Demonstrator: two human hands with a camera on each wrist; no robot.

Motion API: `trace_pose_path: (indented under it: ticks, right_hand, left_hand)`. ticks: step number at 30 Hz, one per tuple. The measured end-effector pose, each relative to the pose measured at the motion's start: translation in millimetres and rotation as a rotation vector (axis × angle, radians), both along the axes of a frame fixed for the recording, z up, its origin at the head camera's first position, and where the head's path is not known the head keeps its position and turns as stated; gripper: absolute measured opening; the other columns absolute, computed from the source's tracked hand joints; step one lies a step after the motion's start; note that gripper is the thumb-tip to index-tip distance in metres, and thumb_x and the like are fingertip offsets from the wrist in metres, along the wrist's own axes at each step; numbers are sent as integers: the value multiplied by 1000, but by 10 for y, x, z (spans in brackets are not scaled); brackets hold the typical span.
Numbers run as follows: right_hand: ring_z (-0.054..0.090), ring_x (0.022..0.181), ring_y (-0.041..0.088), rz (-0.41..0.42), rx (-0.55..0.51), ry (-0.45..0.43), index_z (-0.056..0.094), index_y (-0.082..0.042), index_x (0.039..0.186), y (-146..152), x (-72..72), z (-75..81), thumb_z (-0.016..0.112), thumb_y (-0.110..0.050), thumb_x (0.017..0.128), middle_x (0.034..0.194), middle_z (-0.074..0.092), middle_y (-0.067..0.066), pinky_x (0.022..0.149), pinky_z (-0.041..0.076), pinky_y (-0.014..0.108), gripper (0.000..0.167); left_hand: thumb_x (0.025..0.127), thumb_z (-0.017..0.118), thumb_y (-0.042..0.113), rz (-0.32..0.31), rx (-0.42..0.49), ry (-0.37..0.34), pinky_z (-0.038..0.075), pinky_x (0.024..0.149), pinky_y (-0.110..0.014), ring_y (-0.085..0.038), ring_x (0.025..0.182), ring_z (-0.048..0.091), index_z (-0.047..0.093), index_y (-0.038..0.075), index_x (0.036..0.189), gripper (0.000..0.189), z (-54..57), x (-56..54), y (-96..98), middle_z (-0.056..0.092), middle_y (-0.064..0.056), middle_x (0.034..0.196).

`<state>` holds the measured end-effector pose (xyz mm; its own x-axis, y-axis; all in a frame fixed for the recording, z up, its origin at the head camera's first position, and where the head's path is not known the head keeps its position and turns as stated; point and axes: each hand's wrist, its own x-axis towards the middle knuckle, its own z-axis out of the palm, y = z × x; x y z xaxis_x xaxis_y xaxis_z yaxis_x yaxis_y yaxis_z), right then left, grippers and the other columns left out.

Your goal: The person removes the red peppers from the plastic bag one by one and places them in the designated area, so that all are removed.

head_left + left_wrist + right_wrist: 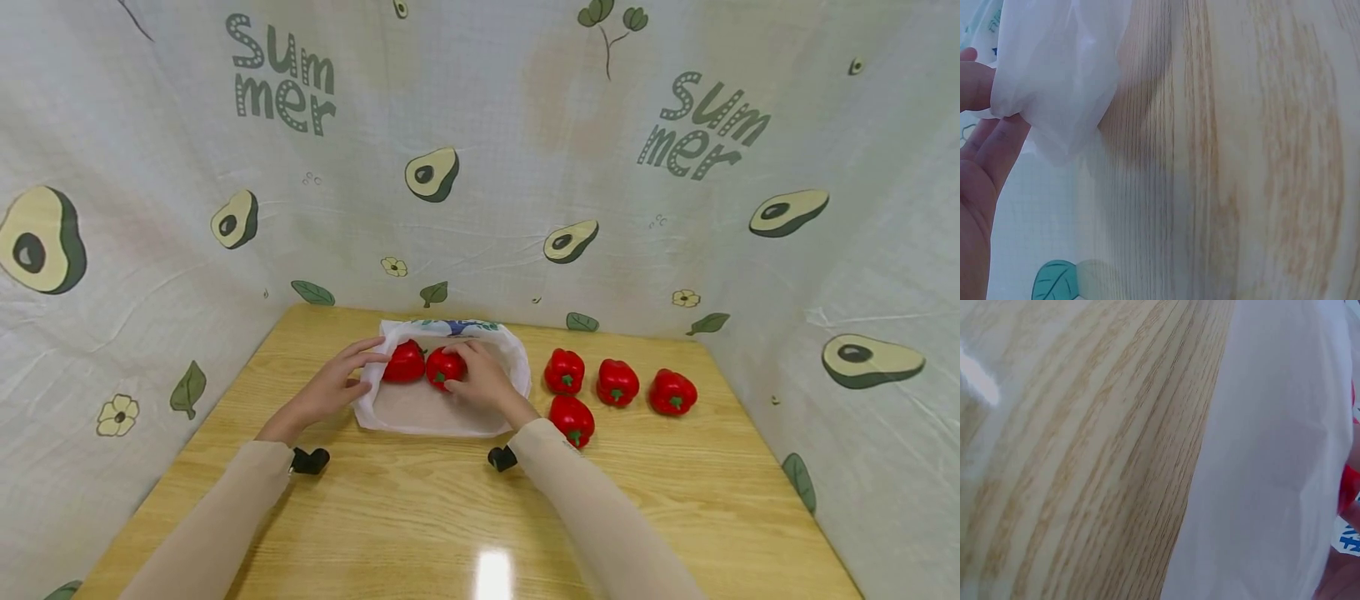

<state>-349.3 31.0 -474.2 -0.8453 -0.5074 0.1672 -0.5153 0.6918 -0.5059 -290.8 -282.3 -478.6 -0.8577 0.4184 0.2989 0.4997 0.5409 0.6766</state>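
An opened white plastic bag (435, 423) with a blue and green print lies on the wooden table. Inside it, at the left, sits one red bell pepper (405, 363). My right hand (483, 379) reaches into the bag and grips a second red bell pepper (442, 367) beside the first, thumb and fingers around it. The bag's side hides most of that hand in the right wrist view. At the bag's left edge is my left hand (333, 387); in the left wrist view its fingers (975, 84) pinch the thin plastic.
To the right of the bag, three red bell peppers stand in a back row: the left one (564, 371), the middle one (617, 383) and the right one (672, 392). Another red bell pepper (572, 421) lies in front, close to my right sleeve. A printed cloth (495, 275) encloses the table.
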Motion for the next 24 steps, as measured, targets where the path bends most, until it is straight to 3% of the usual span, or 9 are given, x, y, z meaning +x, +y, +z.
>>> trace_pose_path:
  ticks: [12,19,24]
  right_hand:
    - [50,141,28,66,19,27,62,-20,141,79,37,52,77,-9,92,154,55,5,115,49,47,53]
    - [47,144,29,80,0,38,63,-19,140,115,33,39,85,-14,91,155,55,5,116,49,46,54]
    - [48,144,31,105,-19,38,63,-15,139,155,113,134,83,-9,91,154,56,8,117,49,46,53]
  left_hand:
    - [95,68,-15,-1,7,-33,54,101,-66,-45,154,33,60,4,146,56,-5,-1,3,30,-13,172]
    - [95,68,-15,-7,6,-21,54,101,-66,-46,155,31,61,3,145,54,-10,-9,-6,31,-13,172]
    - [94,68,-16,-3,9,-17,54,101,-67,-48,154,32,60,2,146,55,-8,5,-11,31,-14,172]
